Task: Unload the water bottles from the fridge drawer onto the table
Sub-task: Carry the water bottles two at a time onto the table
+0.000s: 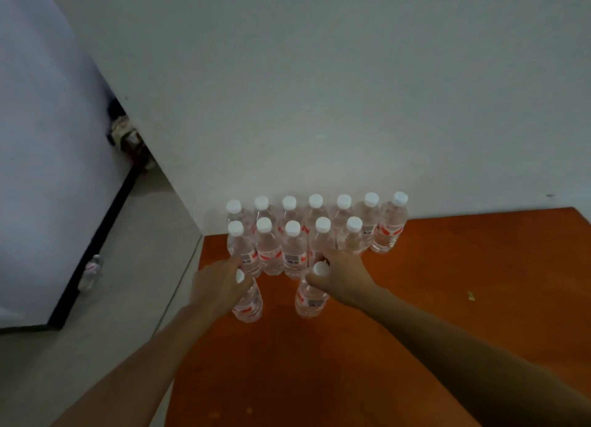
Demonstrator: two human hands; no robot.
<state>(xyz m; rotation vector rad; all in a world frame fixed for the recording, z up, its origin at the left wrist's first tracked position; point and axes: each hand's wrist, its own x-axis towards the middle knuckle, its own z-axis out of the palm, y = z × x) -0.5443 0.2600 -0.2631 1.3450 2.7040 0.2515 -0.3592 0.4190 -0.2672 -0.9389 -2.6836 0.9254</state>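
**A:** Why are the water bottles packed at the far edge of the orange table (463,266)?

**B:** I'd judge it keeps the near side free. A back row (316,204) of 7 stands against the wall (319,91), and a second row (292,244) of 5 stands just in front. All are upright, caps up. The 2 in hand look like the start of a 3rd row.

**A:** How are those 2 held?

**B:** From above, by the neck. That probably lets each go down straight without knocking its neighbours. The left hand (220,282) curls its fingers round the left bottle (251,303) just under the white cap, which shows beside the knuckles. The right hand (339,274) wraps the right bottle (309,300) the same way, thumb on the near side, cap showing beside the fist.

**A:** Are they on the table yet?

**B:** Both are upright just in front of the second row, apart from each other. Whether their bases touch the wood I cannot tell. The fridge drawer is out of view.
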